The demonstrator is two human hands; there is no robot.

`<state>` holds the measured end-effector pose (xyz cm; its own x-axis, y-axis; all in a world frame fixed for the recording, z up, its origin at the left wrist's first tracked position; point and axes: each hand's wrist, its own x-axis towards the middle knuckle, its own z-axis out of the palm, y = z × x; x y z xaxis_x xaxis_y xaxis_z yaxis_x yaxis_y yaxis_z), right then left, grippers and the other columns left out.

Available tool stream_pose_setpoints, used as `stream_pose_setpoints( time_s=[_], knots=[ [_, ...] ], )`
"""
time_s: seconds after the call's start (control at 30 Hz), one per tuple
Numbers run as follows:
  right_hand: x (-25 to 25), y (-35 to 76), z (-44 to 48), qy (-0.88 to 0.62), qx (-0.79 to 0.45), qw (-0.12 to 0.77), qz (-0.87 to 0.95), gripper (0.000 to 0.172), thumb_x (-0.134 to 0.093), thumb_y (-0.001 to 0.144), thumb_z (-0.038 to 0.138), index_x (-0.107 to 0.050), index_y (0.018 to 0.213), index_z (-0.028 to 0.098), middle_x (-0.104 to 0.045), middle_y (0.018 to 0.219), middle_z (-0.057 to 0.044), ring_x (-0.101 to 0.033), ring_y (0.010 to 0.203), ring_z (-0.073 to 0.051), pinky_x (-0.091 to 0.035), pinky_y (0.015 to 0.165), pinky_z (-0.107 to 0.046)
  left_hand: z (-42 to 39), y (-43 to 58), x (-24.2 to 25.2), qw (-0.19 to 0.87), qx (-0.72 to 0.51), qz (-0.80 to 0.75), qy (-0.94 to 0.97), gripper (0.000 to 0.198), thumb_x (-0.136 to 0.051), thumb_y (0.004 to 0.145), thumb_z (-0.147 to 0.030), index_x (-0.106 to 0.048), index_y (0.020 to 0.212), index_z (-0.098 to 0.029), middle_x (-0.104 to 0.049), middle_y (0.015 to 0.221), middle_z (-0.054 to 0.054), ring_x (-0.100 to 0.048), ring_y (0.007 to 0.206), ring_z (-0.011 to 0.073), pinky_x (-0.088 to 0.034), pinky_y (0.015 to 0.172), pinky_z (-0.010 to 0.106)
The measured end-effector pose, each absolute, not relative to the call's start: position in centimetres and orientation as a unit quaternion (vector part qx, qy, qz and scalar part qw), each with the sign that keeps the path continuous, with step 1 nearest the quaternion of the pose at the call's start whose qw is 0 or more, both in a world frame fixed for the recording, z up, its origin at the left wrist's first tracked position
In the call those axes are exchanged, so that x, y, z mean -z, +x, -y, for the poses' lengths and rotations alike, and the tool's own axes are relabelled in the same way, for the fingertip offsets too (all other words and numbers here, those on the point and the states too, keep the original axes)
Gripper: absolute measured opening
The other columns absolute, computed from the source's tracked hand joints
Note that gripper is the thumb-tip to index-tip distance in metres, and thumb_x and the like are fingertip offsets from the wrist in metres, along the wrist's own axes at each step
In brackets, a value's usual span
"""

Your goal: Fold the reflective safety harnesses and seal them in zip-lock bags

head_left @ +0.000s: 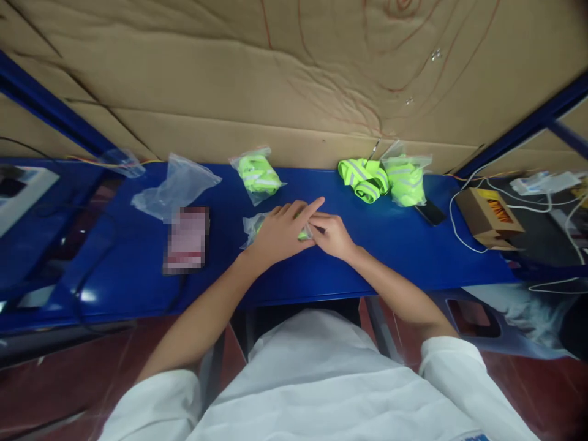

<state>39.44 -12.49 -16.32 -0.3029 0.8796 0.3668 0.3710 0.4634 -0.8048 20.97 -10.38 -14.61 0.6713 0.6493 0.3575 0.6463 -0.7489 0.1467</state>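
Observation:
A clear plastic bag [250, 228] with a neon yellow-green reflective strap inside lies on the blue table, mostly covered by my hands. My left hand [285, 228] rests flat across the top of it, fingers stretched out and one pointing up to the right. At the bag's right edge, my right hand [331, 234] has its fingers closed in a pinch on the plastic; the fingertips are partly hidden behind my left hand. Beyond them sit a bagged strap [258, 174], a loose coiled strap [362, 179] and another bagged strap [407, 180].
Crumpled clear bags [177, 187] and a blurred-out flat object [186, 240] lie to the left on the blue table [285, 282]. Toward the right are a dark phone [430, 213], an open cardboard box [489, 217] and white cables. A cardboard wall [275, 79] stands behind.

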Motion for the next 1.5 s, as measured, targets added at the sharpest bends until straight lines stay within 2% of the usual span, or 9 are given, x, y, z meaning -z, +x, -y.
stream_pose_setpoints(
  time_s=[0.13,0.27,0.43,0.63,0.8,1.0,1.13,1.37,1.5],
  knots=[
    [16.3,40.1,12.7,-0.403,-0.336,0.372,0.766,0.054,-0.042,0.106,0.056,-0.070,0.079,0.019,-0.062,0.069,0.001,-0.058,0.065,-0.013,-0.047,0.065,-0.024,8.5,19.8,14.9,0.134,-0.154,-0.364,0.909,0.081,-0.071,0.090,-0.060,-0.043,0.159,-0.027,-0.067,0.138,0.012,-0.071,0.116,0.0330,-0.055,0.098,0.042],
    [16.6,40.0,13.1,-0.386,-0.327,0.338,0.794,0.049,-0.048,0.104,0.059,-0.071,0.116,0.017,-0.068,0.091,-0.002,-0.062,0.073,-0.014,-0.048,0.071,-0.025,6.8,18.7,15.4,0.252,-0.122,-0.348,0.895,0.074,-0.074,0.087,-0.049,-0.048,0.153,-0.028,-0.066,0.144,0.008,-0.067,0.127,0.0311,-0.053,0.105,0.042],
    [17.3,40.0,12.9,-0.386,-0.288,0.317,0.817,0.048,-0.053,0.104,0.055,-0.069,0.124,0.015,-0.071,0.097,-0.006,-0.068,0.080,-0.017,-0.053,0.079,-0.028,6.9,18.8,15.4,0.260,-0.141,-0.344,0.891,0.060,-0.069,0.089,-0.049,-0.057,0.143,-0.025,-0.067,0.141,0.010,-0.068,0.126,0.0308,-0.053,0.104,0.042],
    [16.3,40.0,13.4,-0.375,-0.202,0.422,0.800,0.050,-0.060,0.103,0.045,-0.056,0.148,0.022,-0.064,0.146,-0.015,-0.061,0.138,-0.026,-0.048,0.116,-0.043,7.3,19.5,14.5,0.350,-0.369,-0.345,0.789,0.044,-0.074,0.089,-0.054,-0.067,0.117,-0.021,-0.074,0.117,0.008,-0.070,0.111,0.0243,-0.053,0.102,0.038],
    [15.1,39.4,14.5,-0.406,-0.095,0.427,0.802,0.059,-0.074,0.094,0.050,-0.056,0.144,0.025,-0.067,0.139,-0.014,-0.060,0.134,-0.031,-0.044,0.115,-0.052,7.6,20.3,14.9,0.537,-0.506,-0.295,0.607,0.058,-0.076,0.086,-0.061,-0.058,0.127,-0.024,-0.071,0.102,0.006,-0.071,0.095,0.0199,-0.059,0.088,0.034],
    [16.1,40.7,13.4,-0.412,-0.276,0.429,0.755,0.066,-0.083,0.085,0.049,-0.052,0.139,0.027,-0.066,0.135,-0.011,-0.064,0.122,-0.028,-0.051,0.102,-0.044,7.2,18.8,14.1,0.659,-0.383,-0.222,0.608,0.082,-0.068,0.082,-0.081,-0.056,0.141,-0.026,-0.068,0.125,0.013,-0.072,0.111,0.0267,-0.059,0.094,0.038],
    [15.4,42.2,12.7,-0.366,-0.374,0.401,0.752,0.065,-0.084,0.084,0.048,-0.055,0.137,0.027,-0.065,0.134,-0.009,-0.063,0.118,-0.025,-0.051,0.095,-0.037,6.5,16.5,12.7,0.689,-0.293,-0.209,0.629,0.073,-0.082,0.080,-0.062,-0.063,0.140,-0.026,-0.067,0.138,0.015,-0.066,0.128,0.0328,-0.055,0.101,0.041],
    [13.3,43.5,12.9,-0.353,-0.370,0.374,0.774,0.032,-0.074,0.094,0.049,-0.071,0.116,0.026,-0.054,0.078,0.003,-0.055,0.075,-0.015,-0.051,0.079,-0.032,6.3,17.8,13.6,0.623,-0.306,-0.326,0.642,0.042,-0.091,0.072,-0.045,-0.073,0.097,-0.018,-0.067,0.082,0.000,-0.060,0.071,0.0127,-0.044,0.065,0.023],
    [14.4,42.6,12.8,-0.414,-0.268,0.404,0.770,0.051,-0.078,0.091,0.047,-0.062,0.135,0.027,-0.062,0.119,-0.007,-0.060,0.095,-0.018,-0.054,0.086,-0.036,6.5,18.8,14.2,0.583,-0.396,-0.377,0.600,0.043,-0.089,0.072,-0.047,-0.057,0.076,-0.018,-0.049,0.067,-0.005,-0.042,0.059,0.0080,-0.030,0.057,0.022]
  ],
)
